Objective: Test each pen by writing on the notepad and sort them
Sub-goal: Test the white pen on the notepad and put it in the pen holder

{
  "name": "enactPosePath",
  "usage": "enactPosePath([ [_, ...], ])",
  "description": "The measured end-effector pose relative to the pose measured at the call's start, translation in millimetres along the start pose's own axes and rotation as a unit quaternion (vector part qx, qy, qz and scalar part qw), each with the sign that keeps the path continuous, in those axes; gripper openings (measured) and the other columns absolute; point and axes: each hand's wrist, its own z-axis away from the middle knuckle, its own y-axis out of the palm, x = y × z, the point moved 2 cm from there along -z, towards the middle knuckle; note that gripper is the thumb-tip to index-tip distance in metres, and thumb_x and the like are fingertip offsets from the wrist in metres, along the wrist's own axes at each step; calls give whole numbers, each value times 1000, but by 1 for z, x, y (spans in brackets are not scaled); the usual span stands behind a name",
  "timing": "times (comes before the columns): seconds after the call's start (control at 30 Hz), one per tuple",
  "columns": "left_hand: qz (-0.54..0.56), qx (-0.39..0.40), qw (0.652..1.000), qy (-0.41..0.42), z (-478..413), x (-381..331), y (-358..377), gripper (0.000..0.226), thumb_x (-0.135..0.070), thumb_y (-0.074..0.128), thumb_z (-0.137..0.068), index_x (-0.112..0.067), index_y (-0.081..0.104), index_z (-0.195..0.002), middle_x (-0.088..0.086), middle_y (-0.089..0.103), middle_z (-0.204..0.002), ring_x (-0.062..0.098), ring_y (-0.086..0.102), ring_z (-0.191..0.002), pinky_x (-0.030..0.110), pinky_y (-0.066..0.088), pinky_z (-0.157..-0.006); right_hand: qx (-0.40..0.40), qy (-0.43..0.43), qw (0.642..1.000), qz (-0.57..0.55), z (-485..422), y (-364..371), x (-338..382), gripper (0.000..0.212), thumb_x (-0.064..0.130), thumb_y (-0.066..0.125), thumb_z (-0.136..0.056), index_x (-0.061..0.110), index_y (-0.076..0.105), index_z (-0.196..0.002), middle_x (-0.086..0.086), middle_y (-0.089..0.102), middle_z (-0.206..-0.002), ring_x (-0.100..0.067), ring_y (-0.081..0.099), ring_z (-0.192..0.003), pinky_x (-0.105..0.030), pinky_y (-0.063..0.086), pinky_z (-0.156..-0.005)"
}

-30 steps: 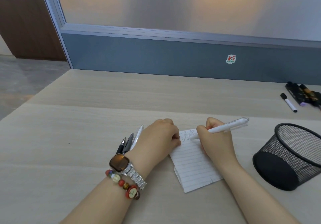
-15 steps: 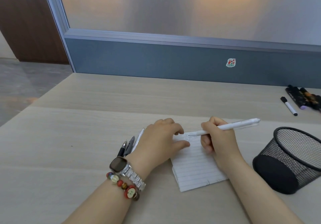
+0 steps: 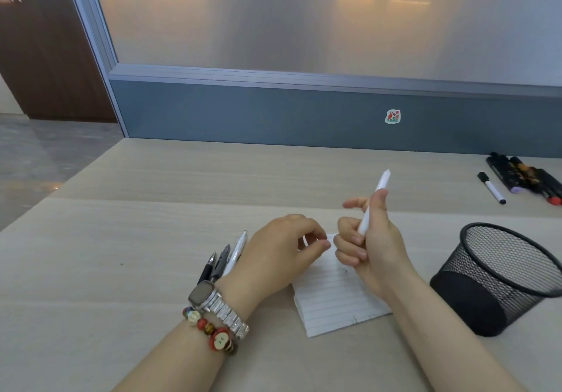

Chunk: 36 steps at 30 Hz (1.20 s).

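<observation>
Nearest me, my left hand (image 3: 275,251) rested on the left edge of the lined notepad (image 3: 334,294), fingers curled loosely and gripping nothing. Just left of that wrist lay three pens (image 3: 225,262) side by side on the table (image 3: 106,270). My right hand (image 3: 369,239) was clenched around the white pen (image 3: 375,200), lifted off the paper and pointing up and away. The black mesh cup (image 3: 501,276) stood tilted at right, near the notepad. Farther back right, a cluster of markers (image 3: 523,178) lay by the partition

Matt wood-grain table (image 3: 121,270), black wire-mesh cup (image 3: 514,273)
</observation>
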Motion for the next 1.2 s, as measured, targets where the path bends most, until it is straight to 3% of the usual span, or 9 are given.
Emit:
enactPosePath([
  [0.1,29,17,999,6,0,-1,1,12,-39,60,-80,-28,64,-80,-12,61,-74,5,55,-71,36,50,-71,17,-32,999,-41,1,1,3,43,53,27,-94,16,47,-97,1,37,-47,-11,33,-35,-23,34,-36],
  [0.17,44,30,999,5,0,-3,2,22,-54,59,-73,-33,63,-79,-15,60,-72,5,55,-69,33,51,-69,31,-53,993,-102,2,1,4,31,40,29,-98,16,48,-97,-2,54,-60,-17,57,-55,-31,52,-57],
  [0.37,73,4,997,6,1,-6,7,23,-57,61,-68,-37,62,-78,-21,57,-66,4,53,-65,26,47,-59,43,-49,980,-188,2,4,-6,21,30,36,-97,20,54,-93,-3,71,-93,-21,66,-105,-41,48,-92],
  [0.5,88,-53,995,-4,0,-3,4,10,-42,64,-76,-34,62,-71,-17,57,-60,3,52,-62,15,39,-55,42,-58,979,-189,1,5,-1,20,29,41,-94,16,55,-87,-1,67,-76,-19,67,-88,-38,49,-87],
  [0.6,82,-85,993,-5,0,-2,1,12,-39,66,-75,-27,64,-75,-13,61,-64,5,55,-64,25,45,-57,53,-35,953,-296,2,-1,5,48,60,46,-82,14,49,-68,1,42,-55,-16,48,-54,-33,51,-69],
  [0.7,54,-83,995,21,2,-6,3,12,-40,64,-74,-29,61,-75,-14,60,-65,4,54,-67,22,44,-60,78,-9,932,-353,5,-6,6,68,79,29,-75,14,39,-59,1,32,-56,-17,34,-50,-30,43,-58],
  [0.97,18,-58,996,71,5,-11,5,12,-38,62,-75,-28,59,-79,-11,61,-71,6,54,-71,26,46,-64,32,-17,927,-372,8,-9,7,45,50,34,-72,15,30,-44,3,14,-46,-14,16,-42,-26,31,-40],
  [1.07,-3,-59,996,68,5,-11,5,10,-37,62,-77,-28,59,-79,-10,61,-73,6,54,-72,28,47,-65,25,-38,933,-358,7,-10,7,40,47,36,-68,15,32,-44,2,21,-42,-14,22,-38,-27,34,-41],
  [1.2,-36,-77,996,22,1,-2,0,8,-32,63,-80,-26,59,-80,-12,59,-75,5,50,-74,24,44,-68,13,-97,973,-210,3,-10,12,58,53,26,-85,11,56,-60,-5,55,-60,-21,53,-58,-35,44,-65],
])
